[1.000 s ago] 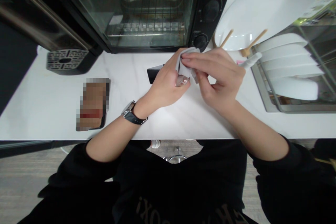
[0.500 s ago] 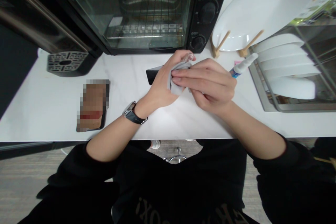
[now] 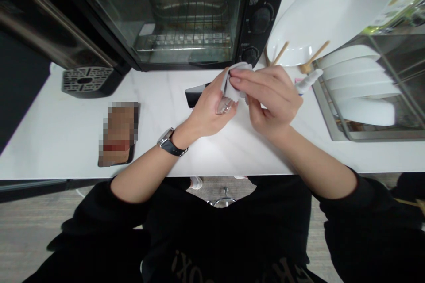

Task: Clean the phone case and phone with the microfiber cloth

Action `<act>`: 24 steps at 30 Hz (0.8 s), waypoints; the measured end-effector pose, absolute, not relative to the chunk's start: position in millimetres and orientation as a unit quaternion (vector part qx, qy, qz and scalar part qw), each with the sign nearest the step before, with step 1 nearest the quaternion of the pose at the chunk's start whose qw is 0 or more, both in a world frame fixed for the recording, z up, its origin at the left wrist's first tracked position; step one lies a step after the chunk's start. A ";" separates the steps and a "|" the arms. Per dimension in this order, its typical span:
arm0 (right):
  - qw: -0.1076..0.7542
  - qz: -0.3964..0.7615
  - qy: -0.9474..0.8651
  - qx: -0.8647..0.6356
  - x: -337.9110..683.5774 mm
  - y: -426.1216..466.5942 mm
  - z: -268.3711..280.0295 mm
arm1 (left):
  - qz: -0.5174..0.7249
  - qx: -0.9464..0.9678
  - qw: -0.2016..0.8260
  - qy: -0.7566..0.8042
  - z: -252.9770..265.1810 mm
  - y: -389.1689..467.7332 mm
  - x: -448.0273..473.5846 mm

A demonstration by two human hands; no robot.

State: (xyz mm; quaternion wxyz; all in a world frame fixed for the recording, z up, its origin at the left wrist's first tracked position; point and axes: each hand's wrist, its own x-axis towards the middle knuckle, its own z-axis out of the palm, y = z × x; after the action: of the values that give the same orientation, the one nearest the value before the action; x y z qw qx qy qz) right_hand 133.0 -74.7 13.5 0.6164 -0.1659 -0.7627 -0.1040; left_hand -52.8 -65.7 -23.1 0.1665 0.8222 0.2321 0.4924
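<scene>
Our right hand (image 3: 274, 97) shifted far, pinching the grey cloth (image 3: 229, 90) over the clear item (image 3: 226, 105) just left, long axis seemingly near-far, clasped by our left hand (image 3: 209, 109).

A kitchen: black, boxy, glass-fronted toaster oven (image 3: 172, 22) at eleven o'clock; stacked white, curved dishes (image 3: 361, 80) at three o'clock.
</scene>
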 end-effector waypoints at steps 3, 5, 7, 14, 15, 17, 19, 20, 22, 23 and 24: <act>0.615 -0.101 -0.763 -0.172 132.0 -76.0 13.4 | 0.497 0.820 0.170 0.228 -21.0 -66.2 -50.6; 0.613 -0.086 -0.768 -0.164 131.3 -77.3 13.8 | 0.511 0.814 0.165 0.220 -15.9 -68.6 -48.6; 0.611 -0.073 -0.775 -0.143 130.7 -79.6 14.2 | 0.522 0.806 0.172 0.221 -9.2 -72.8 -47.0; 0.556 -0.038 -0.821 -0.121 133.1 -93.0 10.2 | 0.482 0.778 0.251 0.316 -5.2 -83.0 -47.2; 0.553 -0.035 -0.824 -0.116 133.7 -93.9 9.3 | 0.470 0.779 0.259 0.325 -6.7 -82.7 -47.5; 0.547 -0.034 -0.830 -0.098 134.5 -94.3 7.8 | 0.455 0.779 0.267 0.339 -8.4 -81.7 -48.1; 0.541 -0.031 -0.835 -0.092 134.3 -93.5 6.6 | 0.453 0.776 0.269 0.346 -8.4 -80.9 -48.9; 0.542 -0.031 -0.835 -0.093 133.9 -92.9 6.2 | 0.456 0.774 0.271 0.347 -8.2 -80.7 -49.4; 0.546 -0.033 -0.832 -0.099 132.8 -92.2 5.5 | 0.457 0.771 0.281 0.344 -8.0 -80.1 -50.6; 0.548 -0.033 -0.830 -0.100 132.0 -91.9 5.3 | 0.458 0.770 0.285 0.341 -8.1 -79.8 -51.1; 0.548 -0.033 -0.829 -0.102 131.3 -91.8 5.2 | 0.462 0.769 0.286 0.337 -8.4 -79.4 -51.6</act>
State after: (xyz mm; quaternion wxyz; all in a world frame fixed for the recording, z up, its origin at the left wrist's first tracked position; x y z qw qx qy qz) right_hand 131.3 -91.8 5.2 0.5485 -0.1023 -0.8292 -0.0326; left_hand -51.6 -79.4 -8.4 0.2856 0.7692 0.3370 0.4618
